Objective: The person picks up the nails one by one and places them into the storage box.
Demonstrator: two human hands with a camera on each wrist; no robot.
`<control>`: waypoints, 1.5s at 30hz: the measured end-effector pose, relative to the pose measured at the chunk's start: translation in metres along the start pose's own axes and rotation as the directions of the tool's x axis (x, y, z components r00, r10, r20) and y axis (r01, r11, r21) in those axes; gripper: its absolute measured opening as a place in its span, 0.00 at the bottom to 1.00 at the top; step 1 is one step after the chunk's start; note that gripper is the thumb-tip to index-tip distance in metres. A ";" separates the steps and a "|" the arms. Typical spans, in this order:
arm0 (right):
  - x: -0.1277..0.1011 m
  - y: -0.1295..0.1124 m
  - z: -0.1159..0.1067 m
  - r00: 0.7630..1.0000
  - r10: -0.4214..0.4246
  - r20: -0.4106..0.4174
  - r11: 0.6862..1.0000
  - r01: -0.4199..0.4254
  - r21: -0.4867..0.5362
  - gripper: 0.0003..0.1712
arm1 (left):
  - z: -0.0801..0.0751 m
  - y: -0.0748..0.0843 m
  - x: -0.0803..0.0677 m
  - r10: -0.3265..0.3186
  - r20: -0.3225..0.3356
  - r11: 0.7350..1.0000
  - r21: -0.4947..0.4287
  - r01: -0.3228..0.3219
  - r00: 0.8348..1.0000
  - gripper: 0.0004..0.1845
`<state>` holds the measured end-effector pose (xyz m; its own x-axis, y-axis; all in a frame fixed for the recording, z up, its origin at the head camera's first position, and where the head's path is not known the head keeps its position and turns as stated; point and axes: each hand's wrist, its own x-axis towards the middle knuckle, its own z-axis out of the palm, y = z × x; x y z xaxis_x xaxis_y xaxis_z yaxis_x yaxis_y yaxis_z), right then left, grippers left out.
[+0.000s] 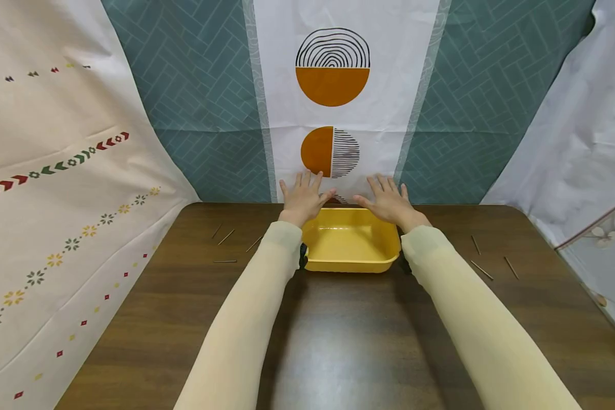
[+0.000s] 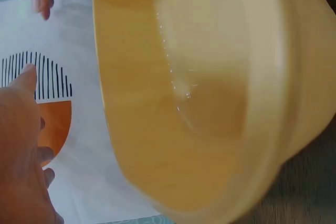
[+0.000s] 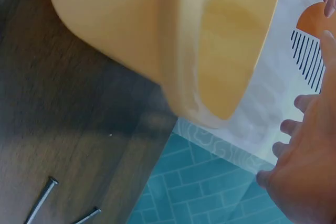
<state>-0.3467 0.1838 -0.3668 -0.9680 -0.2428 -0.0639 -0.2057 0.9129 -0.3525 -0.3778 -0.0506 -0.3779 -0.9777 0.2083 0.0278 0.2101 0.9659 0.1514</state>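
A yellow rectangular plastic tub (image 1: 351,266) stands at the far edge of the table, between the two forearms. The left hand (image 1: 304,199), fingers spread, is over the tub's far left corner. Across from it, the right hand (image 1: 388,200) is also spread, above the far right corner. Neither hand holds anything. In the left wrist view the left hand (image 2: 21,156) appears beside the tub (image 2: 199,103), apart from its wall. The right wrist view shows the right hand (image 3: 310,166) apart from the tub's rim (image 3: 184,77) too. Only water-like glints show inside the tub.
Several thin metal nails lie on the wooden table (image 1: 333,341), among them one nail (image 1: 225,237) to the left and another nail (image 1: 482,270) to the right. A patterned cloth (image 1: 205,114) hangs behind the table's far edge, with more cloth (image 1: 56,199) at the left side.
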 end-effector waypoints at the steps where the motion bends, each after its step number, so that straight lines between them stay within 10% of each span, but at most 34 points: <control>1: -0.001 0.000 0.000 1.000 -0.006 0.001 1.000 0.006 0.001 0.54 | 0.000 -0.001 0.000 0.004 0.002 1.000 -0.005 -0.004 1.000 0.43; 45: -0.070 0.035 0.019 0.989 -0.143 -0.032 0.908 0.144 0.393 0.46 | -0.014 -0.010 -0.060 0.261 -0.053 0.964 -0.034 -0.263 0.964 0.41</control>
<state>-0.2830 0.2267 -0.3920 -0.9325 -0.3608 0.0168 -0.2699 0.6653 -0.6961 -0.3212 -0.0749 -0.3668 -0.8879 0.4445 0.1184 0.4592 0.8715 0.1722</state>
